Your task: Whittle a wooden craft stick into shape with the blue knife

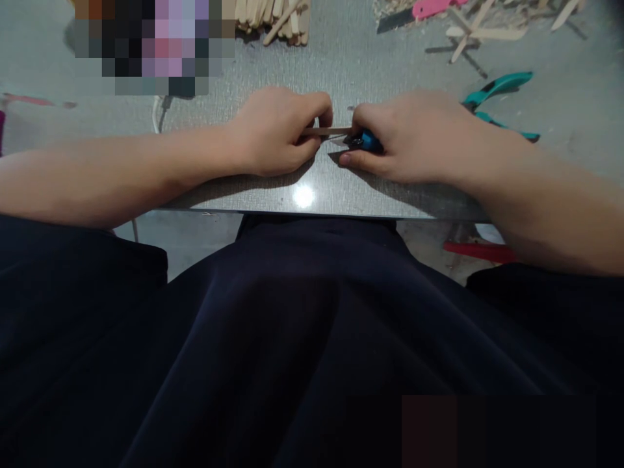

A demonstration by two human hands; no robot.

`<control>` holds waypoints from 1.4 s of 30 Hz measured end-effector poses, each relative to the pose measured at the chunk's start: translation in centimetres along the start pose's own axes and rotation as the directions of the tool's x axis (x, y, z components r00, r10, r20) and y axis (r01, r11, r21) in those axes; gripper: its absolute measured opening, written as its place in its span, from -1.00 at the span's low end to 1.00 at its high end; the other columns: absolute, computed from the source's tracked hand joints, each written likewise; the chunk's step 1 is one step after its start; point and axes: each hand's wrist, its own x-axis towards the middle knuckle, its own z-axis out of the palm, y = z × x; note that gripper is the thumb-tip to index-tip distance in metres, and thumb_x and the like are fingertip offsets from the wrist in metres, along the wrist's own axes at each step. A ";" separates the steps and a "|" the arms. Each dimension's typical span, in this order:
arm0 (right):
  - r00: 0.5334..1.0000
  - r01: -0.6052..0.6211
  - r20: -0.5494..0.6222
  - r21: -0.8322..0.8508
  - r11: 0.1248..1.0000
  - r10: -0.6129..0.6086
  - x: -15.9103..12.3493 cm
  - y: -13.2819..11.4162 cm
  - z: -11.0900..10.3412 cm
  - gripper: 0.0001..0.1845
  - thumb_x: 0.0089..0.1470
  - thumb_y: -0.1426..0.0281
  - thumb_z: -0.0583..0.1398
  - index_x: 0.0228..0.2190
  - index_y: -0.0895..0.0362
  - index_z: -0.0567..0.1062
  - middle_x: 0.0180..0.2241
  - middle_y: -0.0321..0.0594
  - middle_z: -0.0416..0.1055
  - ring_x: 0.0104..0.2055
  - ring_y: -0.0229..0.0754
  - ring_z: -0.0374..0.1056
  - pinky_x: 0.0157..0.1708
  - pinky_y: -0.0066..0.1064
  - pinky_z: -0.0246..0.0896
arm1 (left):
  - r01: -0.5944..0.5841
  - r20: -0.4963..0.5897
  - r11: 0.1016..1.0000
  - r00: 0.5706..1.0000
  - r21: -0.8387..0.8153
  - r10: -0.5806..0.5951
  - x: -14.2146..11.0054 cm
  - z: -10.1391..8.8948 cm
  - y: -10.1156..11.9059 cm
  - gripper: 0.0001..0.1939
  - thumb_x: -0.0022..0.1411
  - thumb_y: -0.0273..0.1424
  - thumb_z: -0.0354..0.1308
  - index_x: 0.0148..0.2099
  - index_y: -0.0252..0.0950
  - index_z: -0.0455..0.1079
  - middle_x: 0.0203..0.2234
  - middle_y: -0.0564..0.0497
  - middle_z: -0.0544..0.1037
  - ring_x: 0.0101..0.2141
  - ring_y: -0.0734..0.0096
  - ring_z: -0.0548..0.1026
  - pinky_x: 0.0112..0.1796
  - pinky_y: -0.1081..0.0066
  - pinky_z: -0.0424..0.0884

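Between my two hands, close to the table's near edge, lies a thin wooden stick (329,131). My left hand (280,133) pinches its left end between thumb and fingers. My right hand (404,133) is wrapped round a blue utility knife (368,141), whose blade points left just below the stick. The stick's right end meets the fingers of that hand; whether they also grip it is hidden. Part of the knife's handle is covered by the palm.
Teal-handled pliers (507,84) lie beyond my right wrist. A pile of wooden sticks (277,16) sits at the back, with a pink-handled saw (424,10) and crossed sticks (470,32) to its right. A white cable (156,114) is at the left.
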 end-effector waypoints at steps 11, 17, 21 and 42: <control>1.000 -0.008 0.003 -0.021 1.000 0.008 -0.1 -0.2 0.0 -0.21 0.60 -0.36 0.09 0.45 -0.21 0.68 -0.12 0.11 0.75 -0.09 0.50 0.58 -0.14 0.20 0.27 | -0.017 -0.020 1.000 1.000 0.003 0.017 -0.2 -0.1 0.2 -0.36 0.42 0.13 0.05 0.37 0.32 0.73 -0.23 -0.02 0.84 0.08 -0.43 0.79 0.01 -0.29 0.60; 1.000 0.006 -0.002 -0.016 1.000 -0.006 0.0 0.0 0.3 -0.23 0.62 -0.35 0.09 0.46 -0.22 0.66 -0.12 0.10 0.74 -0.09 0.46 0.60 -0.13 0.20 0.30 | 0.014 0.003 0.999 1.000 0.048 -0.014 -0.1 0.1 0.2 -0.28 0.50 0.15 -0.06 0.49 0.33 0.68 -0.25 0.01 0.81 0.07 -0.34 0.74 0.02 -0.28 0.56; 1.000 0.018 -0.026 0.007 1.000 -0.018 0.0 0.4 0.5 -0.19 0.60 -0.42 0.08 0.45 -0.25 0.66 -0.19 0.06 0.72 -0.11 0.43 0.56 -0.15 0.16 0.28 | 0.040 0.010 0.994 0.999 0.099 -0.041 -0.1 0.0 0.5 -0.28 0.50 0.11 -0.10 0.48 0.28 0.65 -0.22 0.01 0.80 0.06 -0.30 0.75 0.04 -0.25 0.56; 0.999 0.027 -0.027 0.028 0.999 -0.027 0.2 0.7 0.6 -0.24 0.61 -0.42 0.13 0.32 -0.15 0.68 -0.20 0.08 0.66 -0.18 0.33 0.53 -0.16 0.08 0.26 | -0.029 -0.093 0.999 0.995 0.033 0.031 0.1 1.0 -0.5 -0.45 0.51 -0.01 0.05 0.35 0.15 0.70 -0.31 -0.01 0.75 -0.20 -0.16 0.53 -0.08 -0.06 0.41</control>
